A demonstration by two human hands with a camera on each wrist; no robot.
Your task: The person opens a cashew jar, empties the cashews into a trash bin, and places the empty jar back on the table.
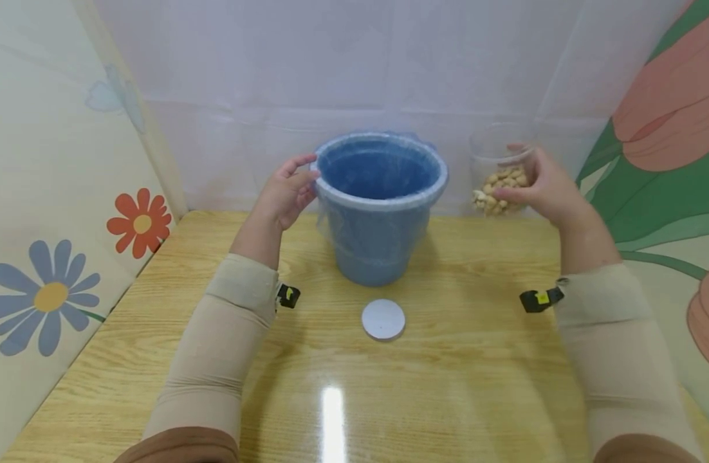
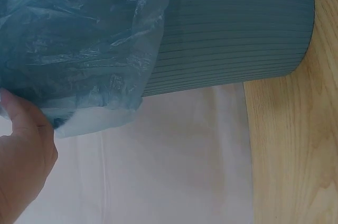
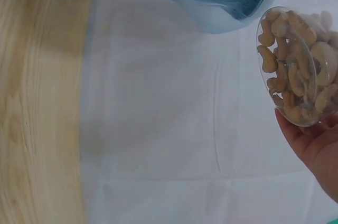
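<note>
A blue trash bin (image 1: pixel 368 244) stands upright on the table, lined with a thin clear plastic bag (image 2: pixel 90 49) folded over its rim. My left hand (image 1: pixel 287 191) holds the bin's rim at its left side, thumb and index finger at the edge; the left wrist view shows this hand (image 2: pixel 24 155) against the bag. To the right of the bin, my right hand (image 1: pixel 548 183) grips a clear jar (image 1: pixel 480 157) partly filled with cashews (image 3: pixel 298 71). The jar is held up off the table, apart from the bin. Some of the fingers are hidden behind the jar.
A white round disc (image 1: pixel 383 319), like a lid, lies flat on the wooden table (image 1: pixel 447 386) in front of the bin. Behind the bin hangs a pale sheet (image 1: pixel 273 58). Flower-patterned panels (image 1: pixel 47 161) stand at both sides.
</note>
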